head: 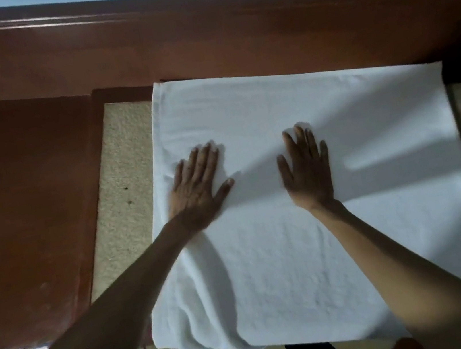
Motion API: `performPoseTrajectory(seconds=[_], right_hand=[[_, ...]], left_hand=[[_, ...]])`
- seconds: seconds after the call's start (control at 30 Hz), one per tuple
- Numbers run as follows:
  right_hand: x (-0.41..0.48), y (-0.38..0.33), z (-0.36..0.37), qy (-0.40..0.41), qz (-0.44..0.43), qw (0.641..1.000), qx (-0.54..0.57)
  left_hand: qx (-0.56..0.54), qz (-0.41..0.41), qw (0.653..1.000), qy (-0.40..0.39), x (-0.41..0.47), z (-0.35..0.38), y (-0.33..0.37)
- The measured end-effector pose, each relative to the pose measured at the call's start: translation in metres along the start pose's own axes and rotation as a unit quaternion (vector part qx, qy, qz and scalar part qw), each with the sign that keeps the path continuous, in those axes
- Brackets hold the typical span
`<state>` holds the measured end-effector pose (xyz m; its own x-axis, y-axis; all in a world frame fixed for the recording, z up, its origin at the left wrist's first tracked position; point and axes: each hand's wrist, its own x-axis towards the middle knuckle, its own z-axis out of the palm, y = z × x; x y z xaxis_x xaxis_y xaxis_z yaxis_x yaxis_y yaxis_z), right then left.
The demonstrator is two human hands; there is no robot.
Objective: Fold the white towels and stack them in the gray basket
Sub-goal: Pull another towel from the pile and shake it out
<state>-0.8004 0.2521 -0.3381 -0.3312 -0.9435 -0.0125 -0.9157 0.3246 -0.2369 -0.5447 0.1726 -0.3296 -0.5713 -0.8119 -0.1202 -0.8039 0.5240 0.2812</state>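
At the table's (123,191) near edge the white towel (296,254) droops over, bunched in soft folds toward the near-left corner. Further in, the left hand (196,184) and right hand (306,168) lie flat on it, fingers straight and spread, grasping nothing. The towel's far edge meets the reddish wooden ledge (201,37) at the back

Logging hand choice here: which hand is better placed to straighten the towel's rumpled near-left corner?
Probably the left hand: it lies flat by the left edge of the white towel, on that corner's side; the right hand rests mid-towel.
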Motion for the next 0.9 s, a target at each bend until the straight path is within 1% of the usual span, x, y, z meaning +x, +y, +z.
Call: performPoseTrajectory(seconds=[0.17,0.27,0.33,0.37,0.4,0.43,0.5,0.53,0.57,0.63,0.73,0.8,0.9], right_hand=[[-0.001,0.001,0.005,0.005,0.0,1.0,-0.003],[-0.003,-0.001,0.005,-0.025,0.014,1.0,-0.013],[-0.017,-0.008,0.004,-0.037,0.04,0.999,-0.005],[-0.028,-0.012,0.003,-0.041,0.053,0.998,0.004],[-0.041,-0.017,0.003,-0.045,0.065,0.997,0.01],[-0.056,-0.021,0.004,-0.047,0.074,0.996,0.012],[-0.087,-0.028,0.006,-0.044,0.077,0.996,0.018],[-0.1,-0.032,0.006,-0.041,0.073,0.996,0.021],[-0.113,-0.035,0.006,-0.038,0.07,0.997,0.025],[-0.133,-0.041,0.004,-0.04,0.065,0.997,0.032],[-0.16,-0.048,0.0,-0.056,0.06,0.996,0.043],[-0.182,-0.051,-0.001,-0.061,0.049,0.996,0.046],[-0.214,-0.051,-0.003,-0.073,0.037,0.996,0.04]], left_hand=[[0.031,-0.018,0.999,-0.005,0.029,-0.024,-0.058],[0.022,-0.04,0.999,-0.026,0.035,-0.031,-0.065],[0.0,-0.059,0.998,-0.031,0.028,-0.033,-0.059],[-0.025,-0.075,0.997,-0.015,0.018,-0.035,-0.054],[-0.058,-0.088,0.994,0.017,0.003,-0.038,-0.048],[-0.084,-0.094,0.99,0.069,-0.016,-0.039,-0.041],[-0.091,-0.113,0.973,0.179,-0.06,-0.037,-0.029],[-0.086,-0.137,0.965,0.205,-0.083,-0.034,-0.026],[-0.083,-0.166,0.96,0.21,-0.105,-0.032,-0.024],[-0.082,-0.227,0.954,0.18,-0.14,-0.026,-0.023],[-0.064,-0.296,0.949,0.091,-0.183,-0.017,-0.017],[-0.069,-0.316,0.943,0.075,-0.205,-0.013,-0.003],[-0.12,-0.354,0.926,0.049,-0.223,-0.011,0.014]])
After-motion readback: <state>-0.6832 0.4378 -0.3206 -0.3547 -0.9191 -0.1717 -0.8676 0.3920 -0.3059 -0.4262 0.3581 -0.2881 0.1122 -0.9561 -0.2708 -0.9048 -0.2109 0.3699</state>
